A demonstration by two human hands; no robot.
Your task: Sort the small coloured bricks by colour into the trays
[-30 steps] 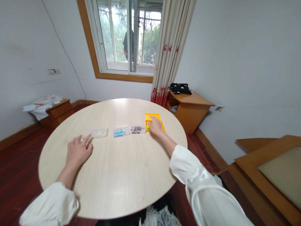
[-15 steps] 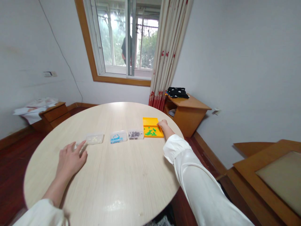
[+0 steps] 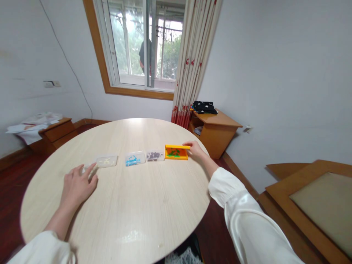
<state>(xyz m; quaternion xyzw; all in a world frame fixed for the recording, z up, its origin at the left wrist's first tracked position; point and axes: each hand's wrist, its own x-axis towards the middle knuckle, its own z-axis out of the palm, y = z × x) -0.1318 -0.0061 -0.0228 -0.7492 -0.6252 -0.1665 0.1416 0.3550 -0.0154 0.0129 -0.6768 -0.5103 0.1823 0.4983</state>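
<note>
My right hand [image 3: 195, 149] grips the right end of an orange tray [image 3: 177, 147] and holds its far edge tipped up off the round table [image 3: 137, 212]; small green pieces lie inside it. To its left stand three clear boxes in a row: one with dark pieces [image 3: 154, 155], one with blue pieces [image 3: 134, 158], one with pale pieces [image 3: 106, 160]. My left hand [image 3: 77, 184] lies flat on the table with fingers apart, its fingertips just short of the pale-piece box.
A wooden cabinet [image 3: 217, 128] with a black dotted cloth [image 3: 203, 107] stands behind the table by the curtain [image 3: 189, 62]. A low cabinet with papers [image 3: 41, 126] is at left, wooden furniture [image 3: 316, 190] at right. A person [image 3: 142, 55] stands outside the window.
My right hand moved from inside the orange tray to its right end and lifted the far edge, so the tray now tilts. My left hand stayed flat on the table.
</note>
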